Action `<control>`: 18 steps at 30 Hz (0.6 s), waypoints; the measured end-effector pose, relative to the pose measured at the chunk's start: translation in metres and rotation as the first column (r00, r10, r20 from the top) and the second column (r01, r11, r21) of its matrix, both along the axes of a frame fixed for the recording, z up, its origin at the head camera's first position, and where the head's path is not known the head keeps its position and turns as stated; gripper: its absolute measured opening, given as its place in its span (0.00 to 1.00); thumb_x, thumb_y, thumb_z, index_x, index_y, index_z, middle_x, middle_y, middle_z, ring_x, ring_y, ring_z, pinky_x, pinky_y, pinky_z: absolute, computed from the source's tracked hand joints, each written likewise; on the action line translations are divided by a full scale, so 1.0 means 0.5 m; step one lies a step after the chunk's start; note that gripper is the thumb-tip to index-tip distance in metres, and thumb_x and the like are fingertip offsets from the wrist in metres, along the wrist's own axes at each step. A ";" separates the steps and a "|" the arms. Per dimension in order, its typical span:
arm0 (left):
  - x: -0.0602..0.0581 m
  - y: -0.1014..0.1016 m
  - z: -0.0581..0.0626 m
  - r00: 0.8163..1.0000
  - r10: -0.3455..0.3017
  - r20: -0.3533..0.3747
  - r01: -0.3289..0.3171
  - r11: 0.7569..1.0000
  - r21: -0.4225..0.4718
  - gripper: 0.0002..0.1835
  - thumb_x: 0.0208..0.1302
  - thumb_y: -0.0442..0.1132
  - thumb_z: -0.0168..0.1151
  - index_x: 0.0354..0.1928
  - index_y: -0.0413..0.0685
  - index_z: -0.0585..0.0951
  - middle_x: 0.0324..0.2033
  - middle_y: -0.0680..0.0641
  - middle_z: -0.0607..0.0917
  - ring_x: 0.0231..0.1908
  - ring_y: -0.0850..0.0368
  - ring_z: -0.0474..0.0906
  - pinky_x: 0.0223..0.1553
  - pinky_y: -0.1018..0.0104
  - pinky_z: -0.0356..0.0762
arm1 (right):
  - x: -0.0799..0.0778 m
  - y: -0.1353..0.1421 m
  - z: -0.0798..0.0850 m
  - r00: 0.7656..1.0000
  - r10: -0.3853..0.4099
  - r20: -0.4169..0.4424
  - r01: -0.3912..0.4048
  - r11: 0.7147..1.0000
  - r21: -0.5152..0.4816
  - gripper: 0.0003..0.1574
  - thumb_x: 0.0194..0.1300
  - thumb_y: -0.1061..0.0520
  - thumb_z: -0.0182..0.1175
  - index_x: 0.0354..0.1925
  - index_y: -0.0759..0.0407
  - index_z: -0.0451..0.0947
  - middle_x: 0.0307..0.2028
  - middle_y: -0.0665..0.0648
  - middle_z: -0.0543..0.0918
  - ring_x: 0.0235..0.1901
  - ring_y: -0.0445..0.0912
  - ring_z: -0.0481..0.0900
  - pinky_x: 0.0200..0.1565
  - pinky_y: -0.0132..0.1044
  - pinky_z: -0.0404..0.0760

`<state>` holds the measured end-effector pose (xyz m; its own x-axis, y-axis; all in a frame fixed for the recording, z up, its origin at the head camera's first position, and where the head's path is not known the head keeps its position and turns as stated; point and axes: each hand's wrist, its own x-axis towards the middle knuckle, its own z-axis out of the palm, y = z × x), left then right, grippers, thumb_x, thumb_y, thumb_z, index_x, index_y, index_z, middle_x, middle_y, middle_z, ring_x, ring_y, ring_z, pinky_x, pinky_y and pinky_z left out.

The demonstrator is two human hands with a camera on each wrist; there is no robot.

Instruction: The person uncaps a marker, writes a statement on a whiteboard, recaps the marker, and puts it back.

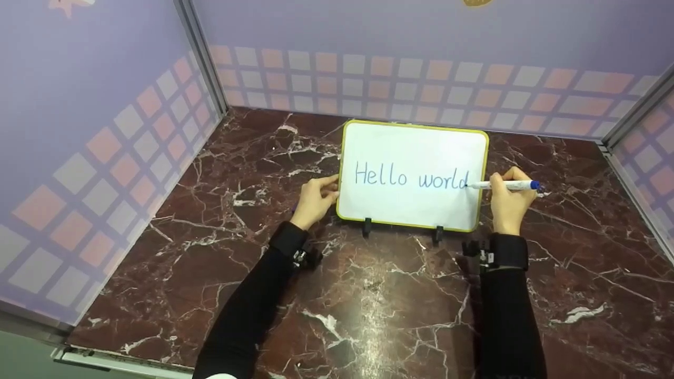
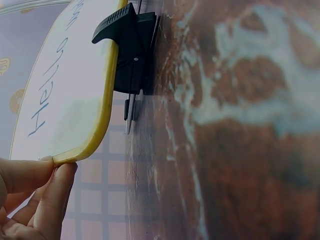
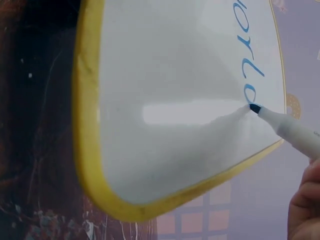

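A whiteboard [image 1: 410,150] with a yellow frame leans upright on a stand with two black clips [image 1: 367,227]. "Hello world" is written across it in blue. The left hand [image 1: 314,201] pinches the board's left edge; in the left wrist view, thumb and fingers [image 2: 55,195] hold its lower corner. A white marker [image 1: 513,185] with a blue end is in the right hand [image 1: 509,202], beside the board's right edge. In the right wrist view, the marker's dark tip [image 3: 255,108] meets the board at the letter "d".
The board stands on a dark red marbled tabletop [image 1: 210,295]. Purple panels with pink and white squares [image 1: 400,79] rise behind and at both sides. Black bands with small cameras [image 1: 508,252] circle both wrists.
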<state>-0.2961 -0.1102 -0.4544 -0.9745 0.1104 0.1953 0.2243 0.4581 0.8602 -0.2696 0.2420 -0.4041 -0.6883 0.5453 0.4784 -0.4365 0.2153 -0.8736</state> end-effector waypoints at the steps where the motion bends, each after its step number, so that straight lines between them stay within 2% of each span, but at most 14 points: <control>1: -0.001 0.000 0.000 1.000 0.001 0.001 -0.001 1.000 -0.002 0.23 0.67 0.26 0.59 0.64 0.37 0.75 0.48 0.34 0.86 0.47 0.44 0.86 0.46 0.61 0.87 | 0.000 0.002 0.000 1.000 0.005 0.006 -0.005 1.000 0.005 0.18 0.55 0.75 0.52 0.15 0.77 0.56 0.07 0.43 0.64 0.08 0.33 0.63 0.13 0.23 0.60; 4: -0.001 0.000 0.000 1.000 0.005 0.015 -0.005 1.000 -0.007 0.24 0.67 0.27 0.59 0.65 0.38 0.75 0.49 0.35 0.86 0.48 0.45 0.86 0.47 0.61 0.86 | -0.002 0.007 0.000 1.000 0.013 0.019 -0.013 1.000 0.014 0.19 0.53 0.76 0.51 0.12 0.71 0.56 0.05 0.43 0.65 0.06 0.33 0.66 0.11 0.23 0.62; 8: -0.002 0.000 0.000 1.000 0.010 0.028 -0.010 1.000 -0.015 0.24 0.67 0.28 0.60 0.66 0.40 0.75 0.50 0.35 0.86 0.48 0.45 0.86 0.47 0.61 0.86 | -0.005 0.012 0.002 1.000 0.013 0.000 -0.013 0.998 -0.062 0.22 0.53 0.76 0.50 0.10 0.64 0.57 0.06 0.45 0.66 0.06 0.35 0.66 0.11 0.24 0.64; 11: -0.003 0.000 0.000 1.000 0.011 0.015 -0.011 1.000 -0.022 0.24 0.67 0.28 0.60 0.65 0.39 0.75 0.49 0.35 0.86 0.47 0.45 0.86 0.46 0.61 0.86 | -0.006 0.013 0.003 0.999 -0.026 -0.045 0.021 0.992 -0.127 0.23 0.55 0.76 0.52 0.10 0.63 0.59 0.07 0.47 0.68 0.07 0.37 0.68 0.12 0.24 0.67; 14: -0.003 0.000 -0.001 1.000 0.011 0.007 -0.011 1.000 -0.024 0.24 0.67 0.27 0.60 0.65 0.39 0.75 0.49 0.34 0.86 0.47 0.44 0.86 0.46 0.61 0.86 | -0.007 0.015 0.001 0.994 -0.071 -0.079 0.060 0.989 -0.138 0.24 0.58 0.74 0.56 0.11 0.62 0.63 0.10 0.47 0.71 0.09 0.38 0.69 0.15 0.24 0.68; 18: -0.003 0.001 -0.001 1.000 0.008 0.005 -0.008 1.000 -0.019 0.23 0.67 0.27 0.60 0.65 0.38 0.75 0.49 0.34 0.86 0.48 0.44 0.86 0.47 0.61 0.86 | -0.010 0.015 -0.006 0.992 -0.072 -0.104 0.057 0.989 -0.134 0.23 0.59 0.72 0.60 0.13 0.60 0.68 0.12 0.47 0.73 0.11 0.39 0.70 0.18 0.24 0.70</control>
